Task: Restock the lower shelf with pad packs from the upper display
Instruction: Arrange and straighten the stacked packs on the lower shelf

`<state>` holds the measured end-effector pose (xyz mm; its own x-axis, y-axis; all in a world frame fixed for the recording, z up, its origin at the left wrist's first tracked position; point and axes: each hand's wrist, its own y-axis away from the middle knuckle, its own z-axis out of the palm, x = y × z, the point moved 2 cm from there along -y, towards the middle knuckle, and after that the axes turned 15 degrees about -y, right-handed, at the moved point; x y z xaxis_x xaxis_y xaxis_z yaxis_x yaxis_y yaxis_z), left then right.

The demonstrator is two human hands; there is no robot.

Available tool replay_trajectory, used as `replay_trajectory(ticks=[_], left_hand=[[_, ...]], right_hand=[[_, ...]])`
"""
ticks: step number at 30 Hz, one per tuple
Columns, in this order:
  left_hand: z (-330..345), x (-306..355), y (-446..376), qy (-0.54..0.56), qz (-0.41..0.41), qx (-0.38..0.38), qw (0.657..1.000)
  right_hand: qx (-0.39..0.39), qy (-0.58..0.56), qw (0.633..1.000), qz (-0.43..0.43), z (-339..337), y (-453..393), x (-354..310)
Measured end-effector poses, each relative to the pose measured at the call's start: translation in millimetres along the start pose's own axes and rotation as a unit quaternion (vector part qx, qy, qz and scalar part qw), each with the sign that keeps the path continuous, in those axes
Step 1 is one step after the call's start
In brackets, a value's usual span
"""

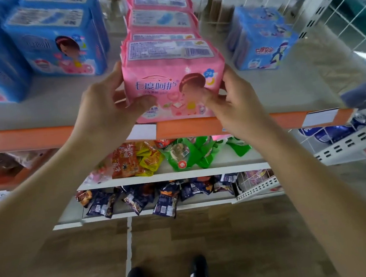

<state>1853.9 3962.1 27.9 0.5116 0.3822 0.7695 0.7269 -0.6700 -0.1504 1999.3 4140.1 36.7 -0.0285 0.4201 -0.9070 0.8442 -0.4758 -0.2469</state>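
A pink pad pack stands at the front edge of the upper shelf, first in a row of pink packs running back. My left hand grips its left side, thumb on the front face. My right hand grips its right side, thumb also on the front. Below the orange shelf lip is a lower shelf with snack bags.
Blue pad packs stand left of the pink row, and another blue pack stands to the right. Red, yellow and green snack bags fill the shelf below, dark bags the one under it. A white wire rack stands at right.
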Motion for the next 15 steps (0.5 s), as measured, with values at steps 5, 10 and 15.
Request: replay_trajectory(ticks=[5, 10, 15], left_hand=[[1.2, -5.7, -2.6, -0.003, 0.005, -0.002, 1.000], [0.2, -6.0, -6.9, 0.003, 0.020, -0.005, 1.000], [0.2, -9.0, -9.1, -0.012, 0.038, -0.007, 0.999]], right_hand=[[0.011, 0.000, 1.000, -0.002, 2.7, -4.4, 11.1], [0.017, -0.005, 1.000, -0.006, 6.8, -7.6, 15.3], [0.024, -0.004, 0.999, -0.022, 10.3, -7.9, 18.4]])
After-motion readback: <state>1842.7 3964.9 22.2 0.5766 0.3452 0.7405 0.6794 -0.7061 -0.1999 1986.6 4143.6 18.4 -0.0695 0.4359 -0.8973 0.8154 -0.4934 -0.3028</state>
